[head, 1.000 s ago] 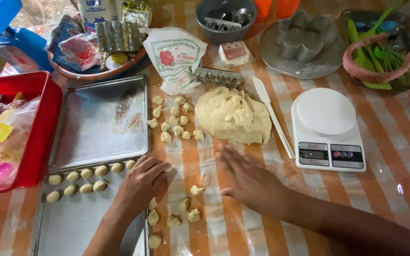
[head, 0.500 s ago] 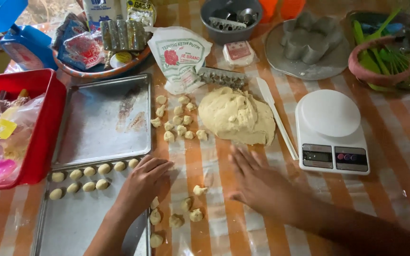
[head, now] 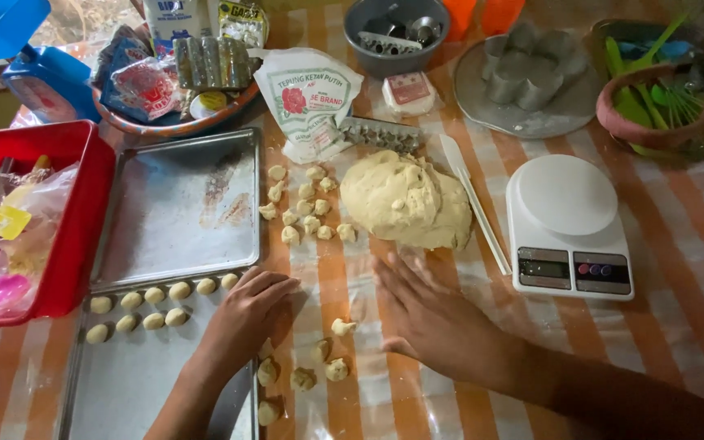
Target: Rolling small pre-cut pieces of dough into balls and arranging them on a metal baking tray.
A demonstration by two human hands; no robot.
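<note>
My left hand rests palm down at the right edge of the near metal baking tray, beside a row of small dough balls. My right hand lies flat on the plastic-covered table, fingers spread, just below the big lump of pale dough. Several small dough pieces lie between my hands. Another cluster of small pieces sits left of the lump. Neither hand holds anything visible.
A second empty tray lies behind the first. A red tub stands at the left, a white kitchen scale at the right. A white scraper, flour bag, bowls and metal moulds crowd the back.
Both hands stay nearly in place; my right hand has slid a little to the left on the table, flattening below the dough lump. The camera has drifted slightly.
</note>
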